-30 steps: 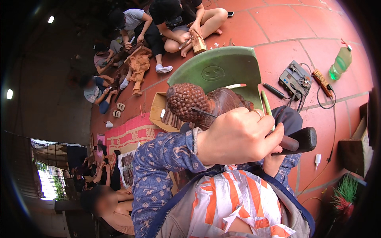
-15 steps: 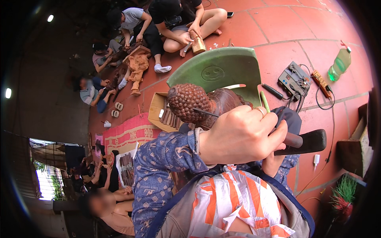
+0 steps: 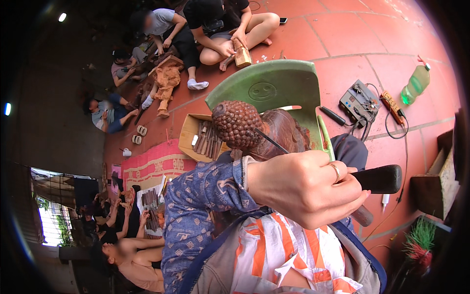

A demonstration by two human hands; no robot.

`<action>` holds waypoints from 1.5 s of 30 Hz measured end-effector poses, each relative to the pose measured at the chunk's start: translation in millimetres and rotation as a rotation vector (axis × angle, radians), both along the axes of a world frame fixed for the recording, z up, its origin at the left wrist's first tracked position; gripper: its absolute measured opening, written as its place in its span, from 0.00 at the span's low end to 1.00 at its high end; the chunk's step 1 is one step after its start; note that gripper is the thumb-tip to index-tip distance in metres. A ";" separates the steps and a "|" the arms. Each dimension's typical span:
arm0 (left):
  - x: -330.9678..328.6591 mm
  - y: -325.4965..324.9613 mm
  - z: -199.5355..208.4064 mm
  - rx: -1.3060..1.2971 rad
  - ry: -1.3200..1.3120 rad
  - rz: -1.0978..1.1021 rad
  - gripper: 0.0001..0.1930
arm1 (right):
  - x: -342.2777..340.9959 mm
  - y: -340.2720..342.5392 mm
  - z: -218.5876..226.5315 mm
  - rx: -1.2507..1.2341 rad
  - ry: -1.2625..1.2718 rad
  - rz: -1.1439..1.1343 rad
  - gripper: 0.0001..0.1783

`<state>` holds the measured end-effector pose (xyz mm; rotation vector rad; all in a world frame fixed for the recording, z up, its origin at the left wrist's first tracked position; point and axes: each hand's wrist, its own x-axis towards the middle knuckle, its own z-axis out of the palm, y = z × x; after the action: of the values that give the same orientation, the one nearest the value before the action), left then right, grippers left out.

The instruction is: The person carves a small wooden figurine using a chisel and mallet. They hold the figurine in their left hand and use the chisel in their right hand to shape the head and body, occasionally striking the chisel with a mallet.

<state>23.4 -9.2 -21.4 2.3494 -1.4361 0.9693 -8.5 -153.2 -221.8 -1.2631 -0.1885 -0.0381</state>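
Note:
A dark brown wooden statue lies in front of me, its head (image 3: 236, 124) covered in rows of round knobs and its smoother body (image 3: 284, 137) to the right. A green plastic chair (image 3: 293, 81) is behind and around it. My left hand (image 3: 308, 188), wearing a ring, is closed around a chisel; its thin blade (image 3: 271, 140) points at the edge of the knobs. The chisel's brown handle end (image 3: 362, 215) sticks out below the hand. A black, paddle-shaped piece (image 3: 382, 179) juts out to the right behind it. My right hand is mostly hidden behind the left.
A cardboard box (image 3: 193, 128) of carving tools stands left of the statue, beside a red patterned mat (image 3: 152, 164). To the right are a grey electric control box (image 3: 360, 102), a power strip (image 3: 393, 105), a green bottle (image 3: 416, 84) and a wooden box (image 3: 435, 188). Several people sit carving at the left.
The chisel now slants more steeply, its tip further right on the head and its handle end lower. My left hand has turned and shifted down. My right hand, partly seen before, is now covered.

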 end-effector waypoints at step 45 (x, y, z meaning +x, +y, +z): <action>-42.0 -10.3 4.7 -0.032 -0.033 -0.012 0.16 | 9.2 0.3 6.4 -0.011 -0.112 -0.107 0.10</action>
<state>-18.5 -19.5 -16.6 2.3097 -1.4340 1.0253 0.7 -152.8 -215.4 -1.2826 -0.2178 -0.2005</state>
